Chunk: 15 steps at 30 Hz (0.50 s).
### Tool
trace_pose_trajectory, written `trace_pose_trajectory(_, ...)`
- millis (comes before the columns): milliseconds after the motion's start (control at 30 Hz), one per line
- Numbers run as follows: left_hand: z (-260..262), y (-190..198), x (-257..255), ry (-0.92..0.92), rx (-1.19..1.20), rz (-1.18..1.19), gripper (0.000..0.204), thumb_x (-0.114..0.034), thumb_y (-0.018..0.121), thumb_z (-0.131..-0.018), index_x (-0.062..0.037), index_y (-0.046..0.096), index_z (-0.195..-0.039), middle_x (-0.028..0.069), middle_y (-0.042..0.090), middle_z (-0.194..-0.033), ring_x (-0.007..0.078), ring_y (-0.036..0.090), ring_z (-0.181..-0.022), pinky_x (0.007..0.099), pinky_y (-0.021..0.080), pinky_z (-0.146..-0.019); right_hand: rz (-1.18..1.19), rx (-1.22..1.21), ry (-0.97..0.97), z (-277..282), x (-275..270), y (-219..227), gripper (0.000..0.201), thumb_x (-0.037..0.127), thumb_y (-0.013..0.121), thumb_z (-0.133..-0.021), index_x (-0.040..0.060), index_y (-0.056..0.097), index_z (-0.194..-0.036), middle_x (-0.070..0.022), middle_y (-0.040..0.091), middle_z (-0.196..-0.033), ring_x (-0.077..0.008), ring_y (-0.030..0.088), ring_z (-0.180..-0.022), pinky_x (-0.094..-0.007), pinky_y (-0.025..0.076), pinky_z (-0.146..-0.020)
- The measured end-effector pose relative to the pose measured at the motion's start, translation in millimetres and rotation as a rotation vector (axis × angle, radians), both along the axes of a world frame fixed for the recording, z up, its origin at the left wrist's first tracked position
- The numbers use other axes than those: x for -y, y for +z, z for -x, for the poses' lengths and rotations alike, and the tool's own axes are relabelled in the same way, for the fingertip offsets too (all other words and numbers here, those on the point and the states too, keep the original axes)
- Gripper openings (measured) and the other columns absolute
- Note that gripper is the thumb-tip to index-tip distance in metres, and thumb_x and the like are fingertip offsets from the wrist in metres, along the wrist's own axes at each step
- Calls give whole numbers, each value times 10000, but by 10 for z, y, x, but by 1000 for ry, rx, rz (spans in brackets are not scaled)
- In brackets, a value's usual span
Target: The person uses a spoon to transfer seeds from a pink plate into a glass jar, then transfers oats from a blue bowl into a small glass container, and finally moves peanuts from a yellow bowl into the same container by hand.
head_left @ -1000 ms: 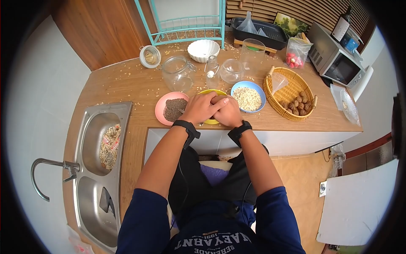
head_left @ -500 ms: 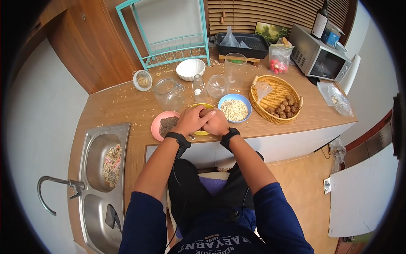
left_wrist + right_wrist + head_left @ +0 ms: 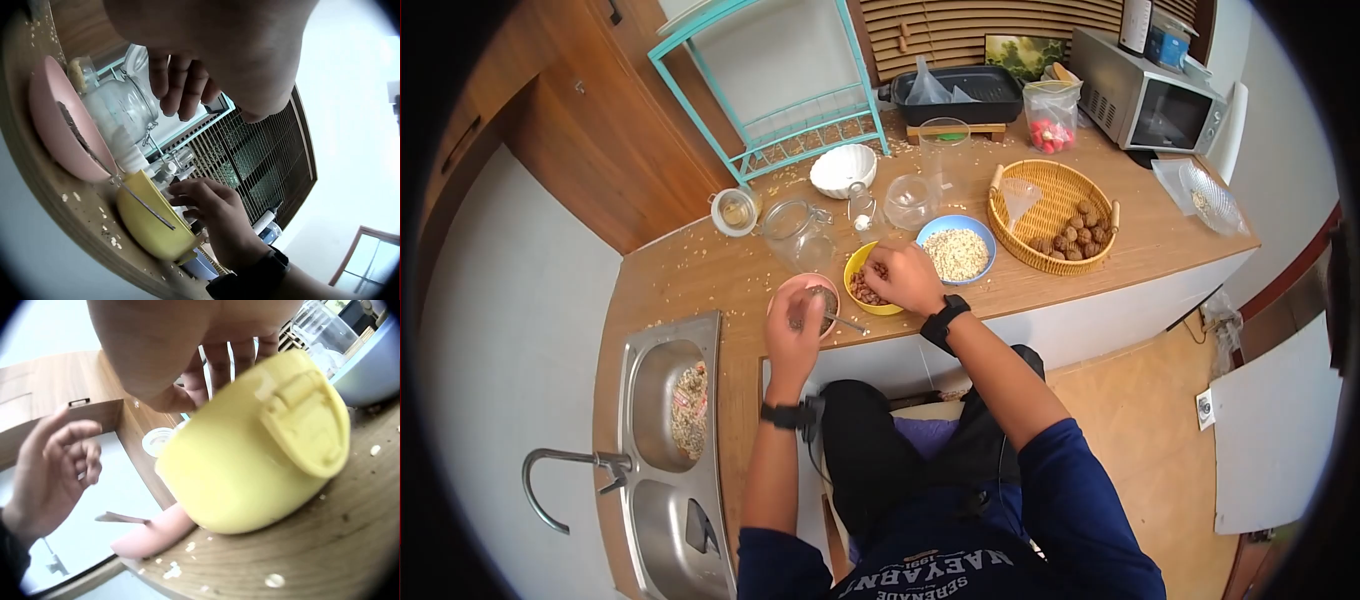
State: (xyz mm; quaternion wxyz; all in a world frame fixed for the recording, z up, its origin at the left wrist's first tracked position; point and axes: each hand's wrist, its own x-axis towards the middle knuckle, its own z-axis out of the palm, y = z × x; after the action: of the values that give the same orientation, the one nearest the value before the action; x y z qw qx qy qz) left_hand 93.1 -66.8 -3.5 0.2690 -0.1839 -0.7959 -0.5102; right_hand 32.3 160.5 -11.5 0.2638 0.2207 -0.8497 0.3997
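A wooden tabletop (image 3: 670,285) carries a yellow bowl (image 3: 237,462) and a pink bowl (image 3: 53,140).
The right hand (image 3: 908,278) reaches over the yellow bowl, fingers bent into it; whether they hold anything cannot be told. The left hand (image 3: 793,335) hangs above the pink bowl, loosely curled and holding nothing. A spoon (image 3: 846,322) leans on the pink bowl's rim; reddish-brown pieces (image 3: 863,291) lie in the yellow one.
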Motion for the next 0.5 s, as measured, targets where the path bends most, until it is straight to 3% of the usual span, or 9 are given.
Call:
trace_pose_trajectory(100,-314,-176,155,166,111,-73,350,-150,766,-943,3,653,-1237,67,677,-848,147,617,-697,297,506,-669,114,-100,-21,-70,54,150,163,198,697,-859,45,733,-816,-110,716,-853,-340,677,-833,-483,501,-754)
trace_pose_trajectory(167,-481,-215,152,168,276,123,433,-151,774,-933,-20,626,-1318,34,618,-767,133,569,-631,279,469,-609,61,-106,-19,-134,68,213,154,195,699,-857,50,730,-812,-110,715,-850,-335,673,-839,-474,495,-765)
trace_pose_trajectory(300,-511,-167,-14,167,281,278,471,-158,768,-935,-41,614,-1365,19,609,-725,108,565,-600,290,465,-576,-62,-43,3,-202,68,161,128,177,705,-847,56,727,-815,-117,716,-847,-337,663,-835,-472,488,-785)
trace_pose_trajectory(367,-456,-175,-118,116,269,436,538,-193,794,-900,-77,610,-1392,42,604,-676,157,586,-591,318,474,-576,-49,-63,51,-275,89,157,116,163,707,-840,49,726,-829,-129,714,-839,-337,658,-833,-472,485,-793)
trace_pose_trajectory(500,-348,-344,-189,144,272,431,420,-264,777,-895,-108,703,-1278,78,671,-681,271,660,-627,401,512,-615,36,-89,110,-562,160,196,115,148,703,-849,35,720,-844,-140,717,-825,-341,672,-823,-473,498,-772)
